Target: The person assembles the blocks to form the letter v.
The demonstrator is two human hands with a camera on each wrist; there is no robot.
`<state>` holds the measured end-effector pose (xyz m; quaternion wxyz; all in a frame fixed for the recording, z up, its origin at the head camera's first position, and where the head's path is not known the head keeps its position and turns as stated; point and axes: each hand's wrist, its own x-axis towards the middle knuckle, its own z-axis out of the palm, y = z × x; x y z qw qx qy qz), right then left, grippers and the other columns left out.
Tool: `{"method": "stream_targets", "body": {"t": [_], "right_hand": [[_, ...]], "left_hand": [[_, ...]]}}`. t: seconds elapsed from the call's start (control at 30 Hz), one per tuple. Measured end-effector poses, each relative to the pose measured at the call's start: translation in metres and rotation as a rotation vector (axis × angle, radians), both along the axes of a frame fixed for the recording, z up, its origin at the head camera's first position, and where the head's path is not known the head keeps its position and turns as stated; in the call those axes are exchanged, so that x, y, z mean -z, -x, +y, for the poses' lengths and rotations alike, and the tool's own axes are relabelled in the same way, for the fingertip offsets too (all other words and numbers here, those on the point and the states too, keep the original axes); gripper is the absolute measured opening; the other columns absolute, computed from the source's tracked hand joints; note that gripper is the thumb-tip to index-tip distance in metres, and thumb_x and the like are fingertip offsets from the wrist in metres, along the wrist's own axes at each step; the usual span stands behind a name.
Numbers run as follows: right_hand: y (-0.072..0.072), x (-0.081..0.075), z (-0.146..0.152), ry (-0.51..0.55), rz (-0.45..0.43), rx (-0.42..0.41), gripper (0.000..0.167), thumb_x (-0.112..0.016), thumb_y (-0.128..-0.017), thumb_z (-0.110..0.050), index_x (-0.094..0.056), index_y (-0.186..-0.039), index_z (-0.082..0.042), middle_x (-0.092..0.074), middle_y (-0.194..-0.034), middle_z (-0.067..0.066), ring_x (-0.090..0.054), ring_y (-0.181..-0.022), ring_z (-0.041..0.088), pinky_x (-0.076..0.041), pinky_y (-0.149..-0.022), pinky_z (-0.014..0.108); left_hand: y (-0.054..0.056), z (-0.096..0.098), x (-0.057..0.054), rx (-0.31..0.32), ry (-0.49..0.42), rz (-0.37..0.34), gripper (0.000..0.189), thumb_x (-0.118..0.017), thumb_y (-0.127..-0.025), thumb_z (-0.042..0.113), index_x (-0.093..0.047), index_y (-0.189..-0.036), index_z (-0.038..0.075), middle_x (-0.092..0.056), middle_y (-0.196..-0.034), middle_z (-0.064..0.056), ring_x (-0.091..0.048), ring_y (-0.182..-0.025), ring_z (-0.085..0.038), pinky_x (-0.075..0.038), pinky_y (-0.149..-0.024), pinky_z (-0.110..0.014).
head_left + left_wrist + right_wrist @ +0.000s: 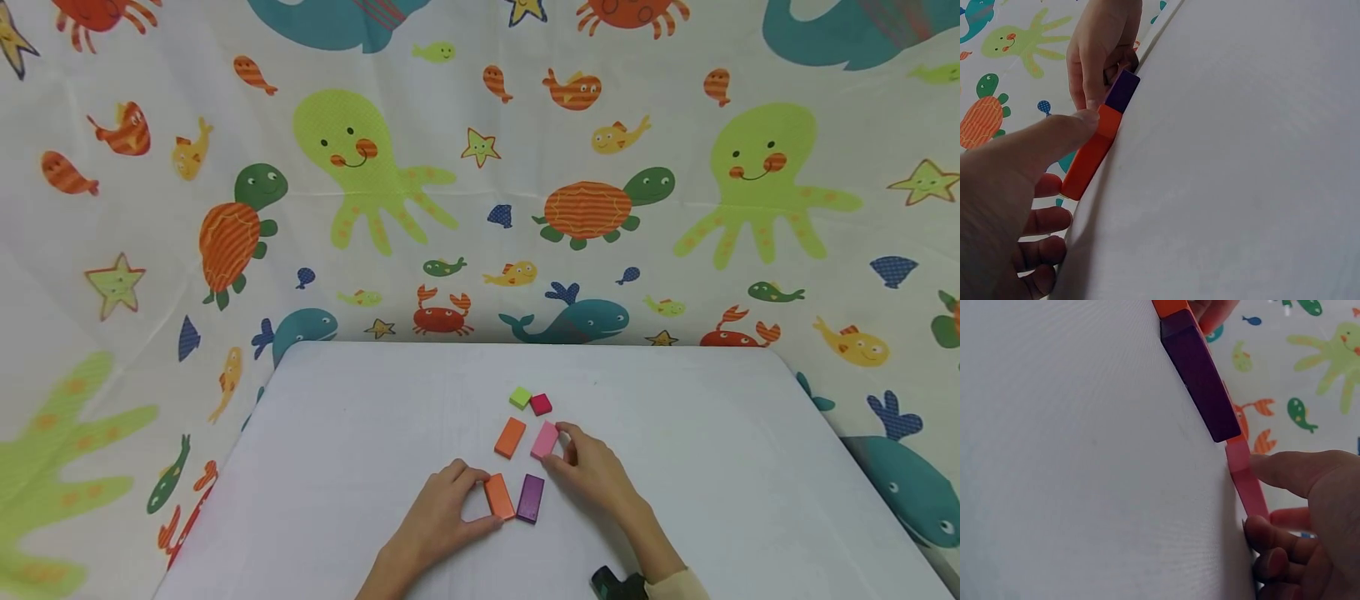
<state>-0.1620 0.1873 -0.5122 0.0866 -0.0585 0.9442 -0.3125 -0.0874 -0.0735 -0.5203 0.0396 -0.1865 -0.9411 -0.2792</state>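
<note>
While hands (435, 517) (600, 477) pinch blocks (499, 497) (545, 440), sea-creature cloth (465, 200) hangs beyond the white table (337, 450).

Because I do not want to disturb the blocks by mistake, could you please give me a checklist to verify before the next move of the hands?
1. Left hand has a grip on the near orange block: ok, pinched between thumb and finger.
2. Right hand has a grip on the pink block: ok, pinched at its ends.
3. Pink block apart from the far orange block: ok, a gap shows.
4. Near orange block apart from the purple block: cannot tell; their near ends are very close.
5. Both orange blocks parallel: not ok, they slant opposite ways.
6. Green cube and red cube untouched by hands: ok.
</note>
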Motion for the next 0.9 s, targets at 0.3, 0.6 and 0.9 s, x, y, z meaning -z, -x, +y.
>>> {"method": "stream_targets", "body": {"t": [0.3,0.6,0.9], "right_hand": [[0.014,0.003,0.008,-0.004,-0.009,-0.036,0.060,-0.075,-0.088,-0.035,-0.054,-0.142,-0.018,-0.051,-0.072,-0.006,-0.047,-0.067,0.009,-0.039,-0.059,0.023],[0.026,0.007,0.013,-0.006,0.031,-0.030,0.058,-0.071,-0.091,-0.041,-0.054,-0.140,-0.017,-0.051,-0.072,-0.006,-0.046,-0.066,0.009,-0.038,-0.060,0.024],[0.039,0.012,0.018,-0.004,0.070,-0.007,0.048,-0.073,-0.090,-0.036,-0.060,-0.131,-0.015,-0.050,-0.070,-0.006,-0.044,-0.064,0.009,-0.035,-0.056,0.022]], "left_hand": [[0.011,0.008,0.002,-0.019,0.000,0.000,0.049,-0.079,-0.080,0.053,-0.067,-0.117,0.023,-0.059,-0.100,0.010,-0.052,-0.087,-0.004,-0.050,-0.082,-0.028],[0.023,0.015,0.005,-0.034,-0.001,0.018,0.049,-0.079,-0.079,0.052,-0.067,-0.116,0.022,-0.059,-0.099,0.010,-0.051,-0.086,-0.004,-0.049,-0.080,-0.027],[0.033,0.023,0.007,-0.051,-0.004,0.010,0.050,-0.079,-0.079,0.053,-0.067,-0.117,0.023,-0.059,-0.100,0.010,-0.051,-0.086,-0.004,-0.049,-0.080,-0.027]]}}
